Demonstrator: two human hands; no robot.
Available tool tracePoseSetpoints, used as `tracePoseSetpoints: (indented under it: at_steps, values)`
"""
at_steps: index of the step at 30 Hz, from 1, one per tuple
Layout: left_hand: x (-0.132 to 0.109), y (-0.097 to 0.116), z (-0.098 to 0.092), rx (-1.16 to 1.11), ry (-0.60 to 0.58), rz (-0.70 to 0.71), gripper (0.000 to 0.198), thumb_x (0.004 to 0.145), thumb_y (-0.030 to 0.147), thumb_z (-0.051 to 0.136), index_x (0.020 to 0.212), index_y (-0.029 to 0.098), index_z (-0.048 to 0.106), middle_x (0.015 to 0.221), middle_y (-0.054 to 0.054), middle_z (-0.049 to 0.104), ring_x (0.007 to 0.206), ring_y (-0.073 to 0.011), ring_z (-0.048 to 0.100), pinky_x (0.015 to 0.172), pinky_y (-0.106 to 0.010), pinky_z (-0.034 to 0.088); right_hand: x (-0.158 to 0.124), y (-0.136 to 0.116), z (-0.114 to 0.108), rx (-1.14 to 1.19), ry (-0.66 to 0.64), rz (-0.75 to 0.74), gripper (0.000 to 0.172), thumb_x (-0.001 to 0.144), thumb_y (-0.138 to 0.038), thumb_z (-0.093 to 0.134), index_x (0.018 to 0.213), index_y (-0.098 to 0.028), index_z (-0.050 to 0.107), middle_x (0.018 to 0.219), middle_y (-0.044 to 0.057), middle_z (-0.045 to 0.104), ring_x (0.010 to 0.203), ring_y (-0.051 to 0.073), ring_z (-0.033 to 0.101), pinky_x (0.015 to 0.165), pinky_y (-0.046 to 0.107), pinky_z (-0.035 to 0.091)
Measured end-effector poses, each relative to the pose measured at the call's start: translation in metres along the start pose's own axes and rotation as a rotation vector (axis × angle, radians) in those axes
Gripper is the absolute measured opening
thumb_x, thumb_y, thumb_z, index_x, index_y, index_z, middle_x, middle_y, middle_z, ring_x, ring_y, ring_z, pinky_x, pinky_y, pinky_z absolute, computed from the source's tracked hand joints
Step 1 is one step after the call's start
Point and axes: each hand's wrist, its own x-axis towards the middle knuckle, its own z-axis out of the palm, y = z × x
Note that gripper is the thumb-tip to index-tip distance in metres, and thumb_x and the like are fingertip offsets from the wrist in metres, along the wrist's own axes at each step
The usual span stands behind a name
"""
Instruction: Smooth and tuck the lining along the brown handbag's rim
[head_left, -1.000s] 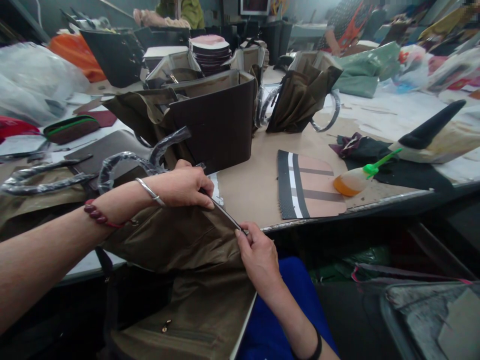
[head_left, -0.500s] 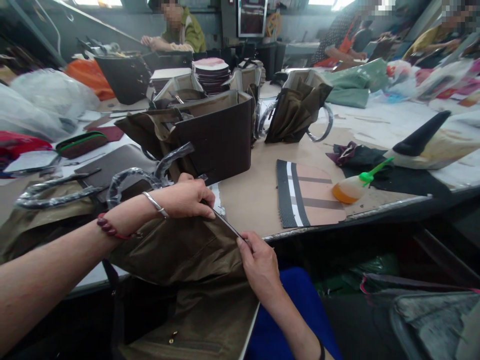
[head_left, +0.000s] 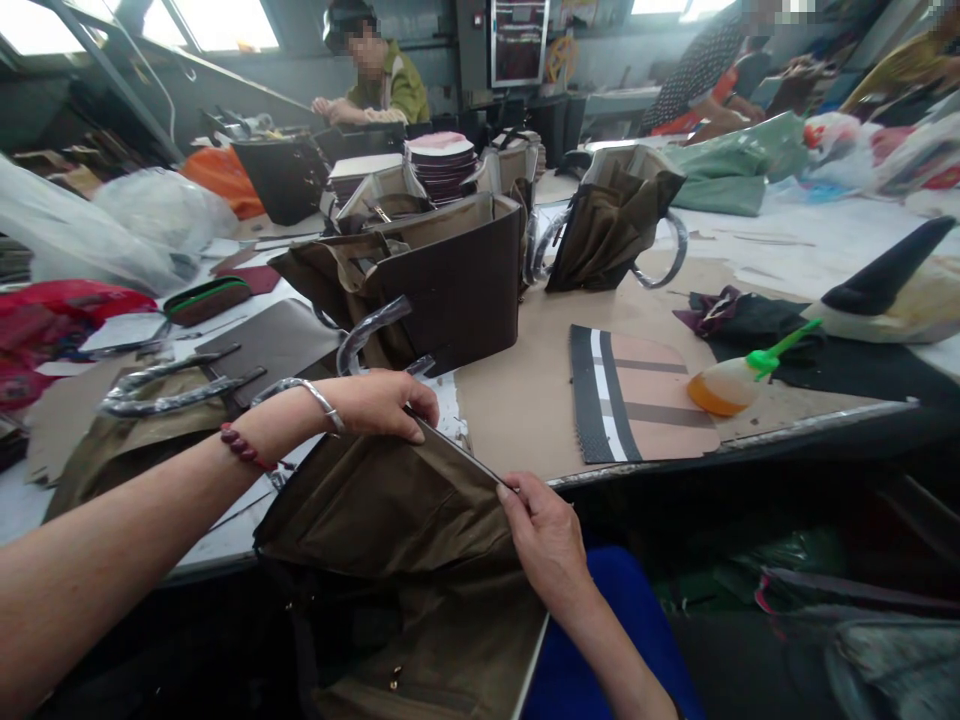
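Note:
An unfinished handbag [head_left: 420, 510] with olive-brown lining hangs over the table's front edge, its inside turned toward me. My left hand [head_left: 382, 405] pinches its upper edge, wrist bent over the top. Farther right along that same edge, my right hand [head_left: 544, 530] grips the corner between thumb and fingers. A small zip pull [head_left: 394, 678] shows on the lining lower down. Just beyond my left hand stands a dark brown bag [head_left: 450, 280] with a plastic-wrapped handle [head_left: 371, 325]. The outer face of the held bag is hidden.
On the table lie a striped bag panel [head_left: 645, 395] and a squeeze bottle [head_left: 724, 385] of amber liquid with a green nozzle. Behind stand another bag [head_left: 611, 220] and stacked round-edged pieces [head_left: 441, 165]. A co-worker [head_left: 386, 75] sits across the table; others are at the right.
The camera view has shifted, so the scene sits farther right and slightly lower. Both hands keep hold of the bag's edge, with little change in their grip.

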Motion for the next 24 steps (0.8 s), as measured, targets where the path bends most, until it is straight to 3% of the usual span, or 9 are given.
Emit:
tracePoseSetpoints:
  at_steps: [6,9,13,16,18,20,24]
  values:
    - [0.003,-0.005,0.005,-0.049,0.04,0.028,0.032,0.067,0.024,0.058,0.099,0.023,0.058,0.101,0.0,0.06,0.091,-0.0168,0.053,0.081,-0.025,0.038,-0.002,0.002,-0.002,-0.004,-0.004,0.018,0.02,0.083,-0.027,0.04,0.08,-0.02,0.059,0.071,0.001,0.059,0.068,0.014,0.054,0.059,0.02,0.036]
    - [0.001,-0.002,0.006,0.022,0.061,0.038,0.035,0.068,0.026,0.059,0.103,0.024,0.056,0.105,-0.001,0.058,0.099,-0.0196,0.05,0.091,-0.033,0.031,-0.002,0.003,-0.003,-0.007,-0.006,0.02,0.019,0.082,-0.026,0.04,0.08,-0.02,0.058,0.073,0.001,0.059,0.068,0.014,0.053,0.06,0.02,0.036]
    - [-0.004,0.012,0.015,0.225,0.219,0.116,0.028,0.072,0.026,0.057,0.1,0.025,0.055,0.107,-0.002,0.056,0.108,-0.0215,0.044,0.1,-0.045,0.015,-0.002,0.004,-0.003,-0.026,0.0,0.043,0.019,0.082,-0.025,0.04,0.079,-0.02,0.058,0.072,0.001,0.059,0.066,0.013,0.053,0.058,0.019,0.035]
    - [-0.004,0.03,0.03,0.369,0.337,0.256,0.024,0.075,0.023,0.055,0.099,0.022,0.055,0.106,-0.005,0.055,0.107,-0.0219,0.044,0.1,-0.046,0.014,-0.002,0.004,-0.003,-0.047,0.012,0.046,0.019,0.082,-0.025,0.04,0.078,-0.02,0.058,0.07,0.0,0.058,0.064,0.013,0.052,0.057,0.019,0.035]
    - [-0.001,0.041,0.04,0.409,0.314,0.306,0.018,0.079,0.024,0.05,0.095,0.02,0.056,0.097,-0.007,0.058,0.097,-0.0213,0.05,0.096,-0.043,0.025,-0.002,0.004,-0.003,-0.062,0.022,0.045,0.018,0.082,-0.024,0.041,0.078,-0.02,0.058,0.069,0.0,0.058,0.063,0.012,0.052,0.058,0.019,0.035]
    - [0.004,0.049,0.048,0.431,0.253,0.285,0.015,0.082,0.028,0.046,0.086,0.019,0.057,0.083,-0.006,0.061,0.082,-0.0211,0.055,0.081,-0.037,0.038,-0.002,0.004,-0.003,-0.074,0.033,0.047,0.017,0.081,-0.023,0.041,0.078,-0.021,0.058,0.069,0.0,0.058,0.063,0.012,0.053,0.058,0.019,0.035]
    - [0.013,0.054,0.051,0.43,0.181,0.173,0.02,0.082,0.036,0.046,0.076,0.022,0.06,0.07,-0.003,0.064,0.068,-0.0199,0.058,0.058,-0.027,0.037,-0.005,0.007,-0.002,-0.093,0.044,0.043,0.017,0.081,-0.022,0.042,0.077,-0.02,0.058,0.07,0.0,0.059,0.065,0.013,0.054,0.057,0.019,0.036]
